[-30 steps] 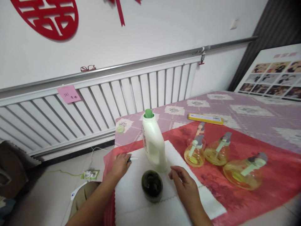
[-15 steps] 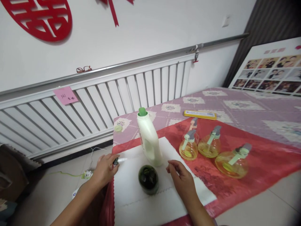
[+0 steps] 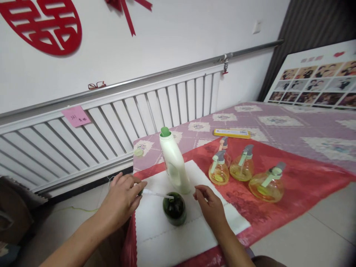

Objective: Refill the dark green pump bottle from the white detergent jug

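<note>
Thin white tool [image 3: 158, 194] now at the dark jar [image 3: 175, 213], hands [image 3: 121, 198] apart

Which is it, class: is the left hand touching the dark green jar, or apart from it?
Apart. The head view shows white cloth between the left hand and dark green jar, beneath the pale stick.

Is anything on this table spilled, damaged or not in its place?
I see no spill or damage. Only the white bottle stands uncapped, its green spout exposed; a small pale-green disc lies near the edge of the purple tablecloth.
</note>
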Action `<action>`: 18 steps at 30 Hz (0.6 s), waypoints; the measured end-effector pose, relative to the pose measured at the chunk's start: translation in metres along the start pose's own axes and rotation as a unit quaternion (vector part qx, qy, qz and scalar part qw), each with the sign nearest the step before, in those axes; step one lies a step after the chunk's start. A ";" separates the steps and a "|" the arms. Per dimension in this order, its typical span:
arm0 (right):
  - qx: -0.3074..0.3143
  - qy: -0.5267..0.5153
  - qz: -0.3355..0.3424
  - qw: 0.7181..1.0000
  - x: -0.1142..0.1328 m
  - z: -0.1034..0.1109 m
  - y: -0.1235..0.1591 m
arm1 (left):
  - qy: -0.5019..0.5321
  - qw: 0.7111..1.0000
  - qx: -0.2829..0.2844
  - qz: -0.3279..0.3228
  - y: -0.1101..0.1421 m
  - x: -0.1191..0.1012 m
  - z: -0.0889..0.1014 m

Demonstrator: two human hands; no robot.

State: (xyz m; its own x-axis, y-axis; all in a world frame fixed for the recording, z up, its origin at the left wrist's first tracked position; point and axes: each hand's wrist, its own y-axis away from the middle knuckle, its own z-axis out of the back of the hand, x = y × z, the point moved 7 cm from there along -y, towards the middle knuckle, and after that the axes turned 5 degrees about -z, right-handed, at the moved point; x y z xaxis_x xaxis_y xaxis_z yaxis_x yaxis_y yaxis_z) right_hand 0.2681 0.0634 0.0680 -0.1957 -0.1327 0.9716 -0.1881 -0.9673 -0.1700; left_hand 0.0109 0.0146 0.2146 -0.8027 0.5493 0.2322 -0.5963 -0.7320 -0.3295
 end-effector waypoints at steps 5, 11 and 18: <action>-0.005 0.009 0.006 1.000 0.004 0.004 0.001 | -0.058 0.997 -0.021 -0.040 -0.017 -0.014 0.008; -0.005 0.011 0.014 1.000 0.005 0.007 0.001 | -0.092 0.991 -0.008 -0.099 -0.027 -0.024 0.012; 0.014 0.009 0.014 1.000 0.005 0.004 0.002 | -0.111 0.980 0.025 -0.162 -0.044 -0.049 0.008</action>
State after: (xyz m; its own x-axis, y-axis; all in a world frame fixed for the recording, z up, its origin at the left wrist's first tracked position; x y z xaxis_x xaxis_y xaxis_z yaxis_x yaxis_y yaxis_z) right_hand 0.2708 0.0601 0.0735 -0.2187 -0.1564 0.9632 -0.1551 -0.9689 -0.1926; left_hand 0.0761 0.0164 0.2254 -0.5504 0.6590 0.5126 -0.8155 -0.5558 -0.1612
